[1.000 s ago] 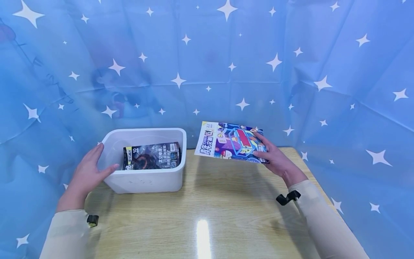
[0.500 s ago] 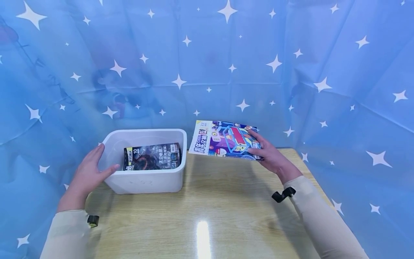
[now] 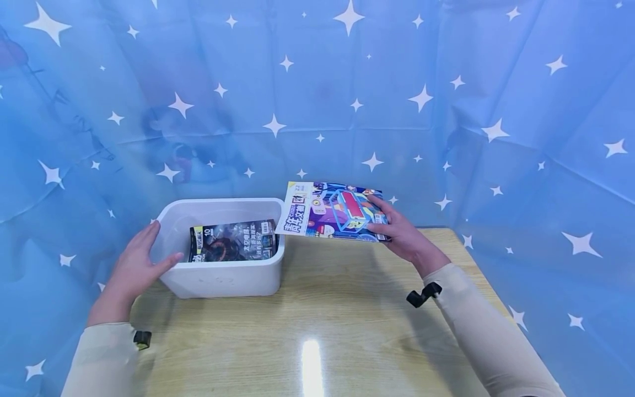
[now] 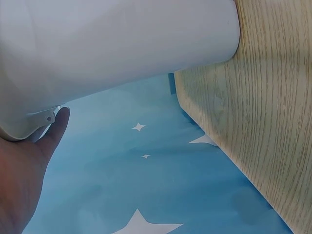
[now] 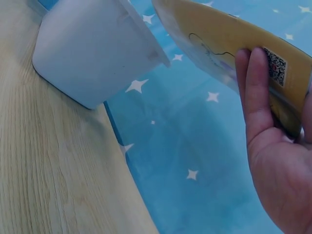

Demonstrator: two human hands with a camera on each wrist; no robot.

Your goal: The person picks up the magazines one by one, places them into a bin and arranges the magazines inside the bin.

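A white plastic bin (image 3: 225,281) stands at the back left of the table. My left hand (image 3: 133,266) holds its left rim, thumb over the edge; the left wrist view shows a finger (image 4: 57,129) against the outside below the rim. Inside the bin lies a dark magazine (image 3: 232,242) with white lettering. My right hand (image 3: 404,237) pinches a colourful magazine (image 3: 332,212) by its right end, thumb on the cover and fingers underneath. It hangs above the table, its white left edge overlapping the bin's right rim in the head view. A yellowish back cover (image 5: 229,34) with a QR code shows from below.
The wooden table (image 3: 317,309) ends at a right edge and a back edge near a blue curtain (image 3: 317,82) with white stars. A bright light reflection lies on its front part. Black straps (image 3: 424,295) sit on both wrists.
My right hand has carried the colourful magazine leftward from over the table to the bin's right rim. The left hand and the bin have stayed in place.
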